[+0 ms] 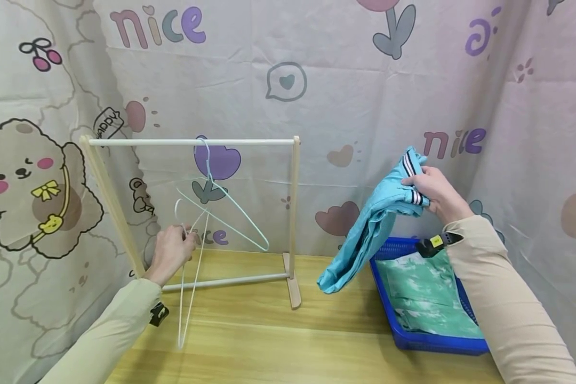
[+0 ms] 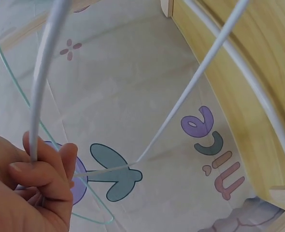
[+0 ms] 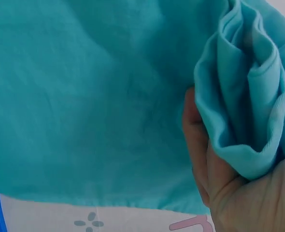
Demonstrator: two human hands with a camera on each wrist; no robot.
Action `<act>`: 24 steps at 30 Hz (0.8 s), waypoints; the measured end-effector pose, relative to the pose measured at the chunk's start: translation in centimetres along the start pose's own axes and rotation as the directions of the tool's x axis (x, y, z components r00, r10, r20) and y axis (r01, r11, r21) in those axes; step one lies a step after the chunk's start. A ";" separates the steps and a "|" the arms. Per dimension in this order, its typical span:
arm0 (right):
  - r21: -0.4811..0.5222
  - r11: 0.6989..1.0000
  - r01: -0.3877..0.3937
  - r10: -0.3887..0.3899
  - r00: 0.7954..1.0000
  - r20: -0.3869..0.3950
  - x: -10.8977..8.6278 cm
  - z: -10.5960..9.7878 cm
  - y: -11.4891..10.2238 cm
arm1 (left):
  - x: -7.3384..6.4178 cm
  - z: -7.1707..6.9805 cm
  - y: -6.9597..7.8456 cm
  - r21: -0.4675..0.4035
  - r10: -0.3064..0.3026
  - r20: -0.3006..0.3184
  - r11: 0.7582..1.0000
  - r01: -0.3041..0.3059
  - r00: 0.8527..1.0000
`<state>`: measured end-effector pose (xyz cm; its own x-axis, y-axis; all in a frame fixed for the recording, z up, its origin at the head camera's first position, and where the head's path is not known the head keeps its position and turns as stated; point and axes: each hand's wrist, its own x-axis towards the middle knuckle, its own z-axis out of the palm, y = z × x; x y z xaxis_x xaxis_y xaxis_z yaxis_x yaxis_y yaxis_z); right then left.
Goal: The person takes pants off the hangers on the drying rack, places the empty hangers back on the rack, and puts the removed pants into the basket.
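My left hand grips a white clothes hanger near its hook, holding it in front of the rack. In the left wrist view the curled fingers close round the hanger's white wire. My right hand holds a folded turquoise garment with black-and-white striped bands, its lower end hanging down to the left. In the right wrist view the fabric fills most of the picture, and its bunched folds lie in the palm. A pale green hanger hangs from the rack's top bar.
The wooden clothes rack with white bars stands at the left on the wood-grain table. At the right a blue basket holds green-and-white patterned cloth, under my right forearm. A printed curtain closes off the back and sides.
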<state>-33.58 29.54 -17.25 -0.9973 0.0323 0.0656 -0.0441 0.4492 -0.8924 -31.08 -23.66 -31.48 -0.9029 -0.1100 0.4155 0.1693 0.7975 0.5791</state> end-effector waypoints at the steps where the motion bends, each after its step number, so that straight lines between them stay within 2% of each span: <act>1: -0.003 1.000 -0.002 0.002 1.000 -0.007 0.0 0.0 0.0 | 0.0 0.0 -0.1 0.003 0.000 -0.003 1.000 0.000 1.000; 7: 0.026 1.000 0.008 -0.006 0.998 -0.066 0.1 0.2 -0.1 | 0.0 -0.1 -0.3 0.016 0.017 -0.041 1.000 -0.016 0.999; 12: 0.063 0.998 0.002 0.006 0.993 -0.120 0.1 0.3 -0.1 | -0.1 -0.1 -0.6 -0.003 0.006 -0.017 1.000 -0.006 1.000; 16: 0.129 0.992 0.002 0.016 0.990 -0.138 0.0 0.2 -0.2 | -0.2 -0.1 -0.8 -0.009 -0.010 0.003 1.000 0.010 1.000; 21: 0.219 0.976 0.002 0.039 0.982 -0.185 0.0 0.1 -0.2 | 0.1 -0.4 -0.6 -0.002 0.005 -0.031 1.000 -0.005 0.999; 24: 0.256 0.967 0.005 0.052 0.975 -0.216 0.1 0.0 0.0 | 0.2 -0.8 -0.4 0.003 -0.016 -0.032 1.000 0.017 0.999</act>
<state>-33.69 29.54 -17.29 -0.9620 0.2482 0.1138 -0.0625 0.2054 -0.9767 -31.02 -24.43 -31.06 -0.8925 -0.1420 0.4281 0.1530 0.7976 0.5835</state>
